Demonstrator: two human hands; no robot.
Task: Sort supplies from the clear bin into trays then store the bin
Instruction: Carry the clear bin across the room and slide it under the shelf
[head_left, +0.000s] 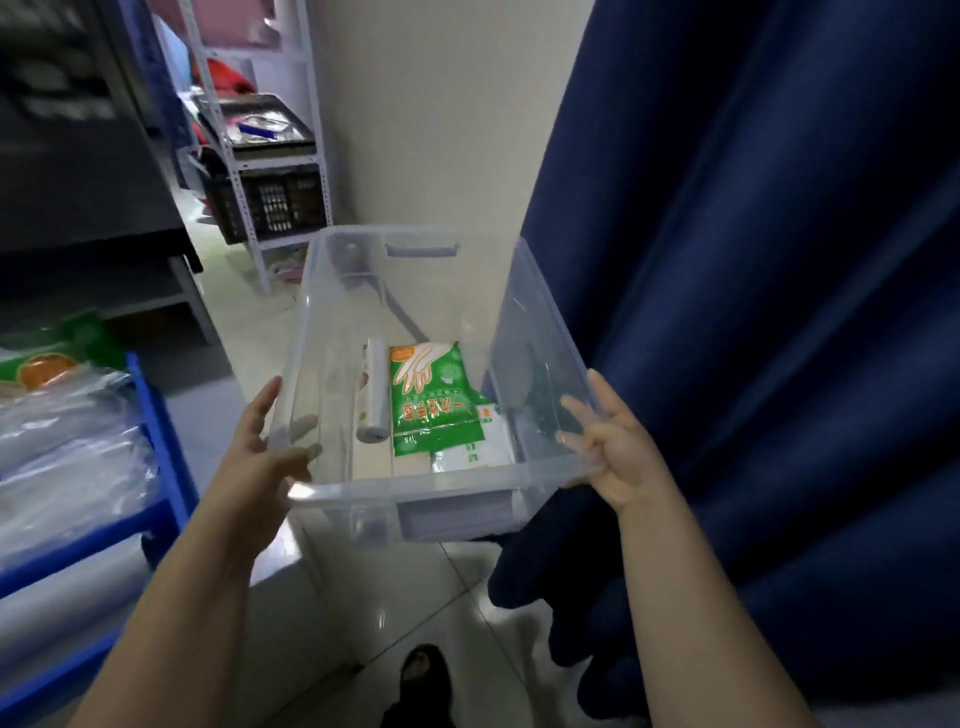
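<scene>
Between both hands, clear bin (431, 488) held up, left hand (262, 462) & right hand (615, 447) gripping near corners (green packet (431, 400) inside).

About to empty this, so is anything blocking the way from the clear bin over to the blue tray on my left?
Nothing visible. The clear bin, held by both hands, hangs over bare floor, and the blue tray sits just left of it.

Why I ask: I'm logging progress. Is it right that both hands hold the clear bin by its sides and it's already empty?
Not empty. The head view shows the left hand and right hand holding the clear bin by its sides, but a green packet and a white roll lie inside.
</scene>
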